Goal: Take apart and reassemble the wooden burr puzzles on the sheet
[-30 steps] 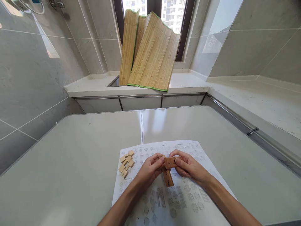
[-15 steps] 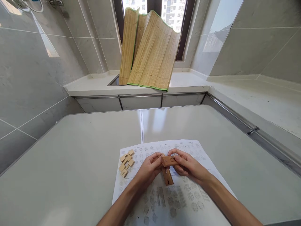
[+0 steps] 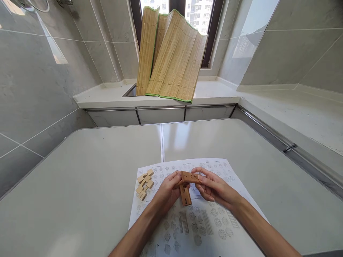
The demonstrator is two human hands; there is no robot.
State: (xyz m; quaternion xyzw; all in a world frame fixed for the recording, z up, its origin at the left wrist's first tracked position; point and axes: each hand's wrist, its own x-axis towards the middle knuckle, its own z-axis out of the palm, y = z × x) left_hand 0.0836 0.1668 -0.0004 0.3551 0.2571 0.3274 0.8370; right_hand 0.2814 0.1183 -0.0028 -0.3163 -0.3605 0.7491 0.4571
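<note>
Two brown wooden pieces are between my hands over the printed paper sheet. My left hand [image 3: 171, 185] is closed around the lower piece [image 3: 185, 195], which points down toward me and shows a dark mark near its end. The upper piece [image 3: 189, 177] lies crosswise above it, its right end pinched by my right hand [image 3: 211, 184]. Where the two pieces meet, my fingers partly hide them, so I cannot tell if they are joined. Left of my hands, several pale wooden blocks [image 3: 145, 184] sit in a loose cluster on the paper [image 3: 214, 166].
A large light-coloured table [image 3: 112, 157] with a centre seam carries the paper. Behind it, a folded bamboo mat [image 3: 177, 57] leans against the window on a white ledge [image 3: 107, 98]. A metal rail [image 3: 265, 126] runs along the right side.
The brown pieces have shifted slightly left, and the upper one now tilts down to the right. My left hand has turned a little with the lower piece, which hangs more upright.
</note>
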